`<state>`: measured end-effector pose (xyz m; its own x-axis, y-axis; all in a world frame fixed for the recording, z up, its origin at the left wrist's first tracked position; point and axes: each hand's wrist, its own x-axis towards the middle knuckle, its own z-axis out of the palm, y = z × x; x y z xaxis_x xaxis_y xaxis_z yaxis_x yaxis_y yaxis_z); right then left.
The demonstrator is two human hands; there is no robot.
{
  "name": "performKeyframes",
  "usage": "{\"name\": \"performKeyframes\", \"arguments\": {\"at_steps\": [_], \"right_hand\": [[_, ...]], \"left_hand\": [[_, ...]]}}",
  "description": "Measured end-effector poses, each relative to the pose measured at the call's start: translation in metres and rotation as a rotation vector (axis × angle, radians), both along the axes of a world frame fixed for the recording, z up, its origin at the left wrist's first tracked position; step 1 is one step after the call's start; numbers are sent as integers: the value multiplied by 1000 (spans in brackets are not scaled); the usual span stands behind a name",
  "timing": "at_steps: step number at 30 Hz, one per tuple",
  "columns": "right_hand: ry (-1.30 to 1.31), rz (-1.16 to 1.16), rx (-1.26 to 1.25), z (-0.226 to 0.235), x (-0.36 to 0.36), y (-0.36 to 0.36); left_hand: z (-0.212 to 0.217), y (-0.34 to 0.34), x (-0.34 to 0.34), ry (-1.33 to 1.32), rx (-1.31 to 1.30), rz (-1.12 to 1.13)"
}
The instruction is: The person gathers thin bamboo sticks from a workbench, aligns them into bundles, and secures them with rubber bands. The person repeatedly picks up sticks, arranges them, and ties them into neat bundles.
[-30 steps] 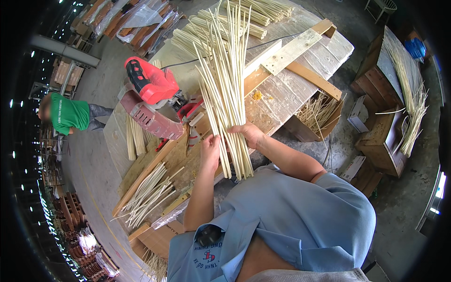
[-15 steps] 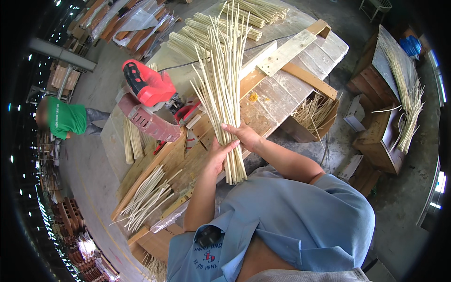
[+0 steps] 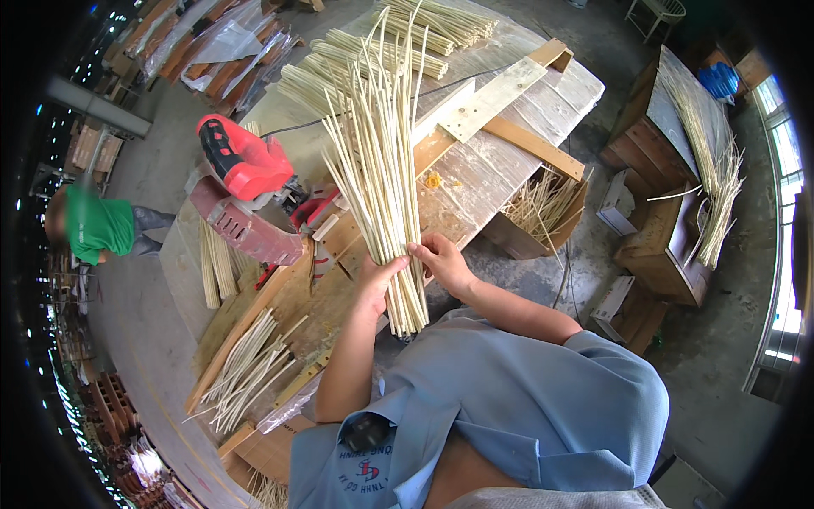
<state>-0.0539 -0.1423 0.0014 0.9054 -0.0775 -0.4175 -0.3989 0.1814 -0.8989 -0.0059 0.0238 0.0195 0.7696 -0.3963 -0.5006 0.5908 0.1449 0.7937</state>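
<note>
An upright bundle of thin pale rattan sticks (image 3: 377,182) stands before me, its upper ends fanning out and its lower ends gathered near my shirt. Around the lower left side of it my left hand (image 3: 373,282) is closed, thumb across the front. My right hand (image 3: 444,265) pinches at the bundle's right edge with thumb and forefinger, its other fingers curled. Behind the sticks is a worktable (image 3: 534,106) with wooden boards. Left of the bundle sits a red miter saw (image 3: 254,165). A smaller heap of loose sticks (image 3: 252,373) lies on the table's near left part.
More stick bundles (image 3: 373,55) lie at the table's far side. A cardboard box of offcuts (image 3: 543,208) stands below its right edge. Further right, long sticks (image 3: 708,170) hang over wooden cabinets (image 3: 653,144). A person in green (image 3: 102,222) is at the far left.
My right hand has loosened from around the bundle to a pinch at its right edge. My left hand keeps its hold. The whole view has shifted slightly.
</note>
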Motion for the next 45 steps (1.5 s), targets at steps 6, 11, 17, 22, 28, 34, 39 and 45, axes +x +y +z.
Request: {"name": "performKeyframes", "arguments": {"at_steps": [6, 11, 17, 22, 28, 34, 39, 45], "right_hand": [[-29, 68, 10, -1, 11, -15], [4, 193, 114, -4, 22, -25], [10, 207, 382, -18, 17, -37], [21, 262, 538, -40, 23, -48], [189, 125, 777, -10, 19, -47], [144, 157, 495, -9, 20, -44], [31, 125, 360, -9, 19, -46], [39, 155, 466, -18, 15, -45]], "left_hand": [[14, -7, -2, -8, 57, -36], [10, -11, 0, 55, 7, -50], [6, -18, -8, 52, 80, 57], [4, -26, -10, 75, 40, 89], [8, -23, -10, 73, 13, 52], [0, -27, -9, 37, 50, 83], [-2, -25, -10, -4, 29, 53], [1, -26, -8, 27, -51, 16]]}}
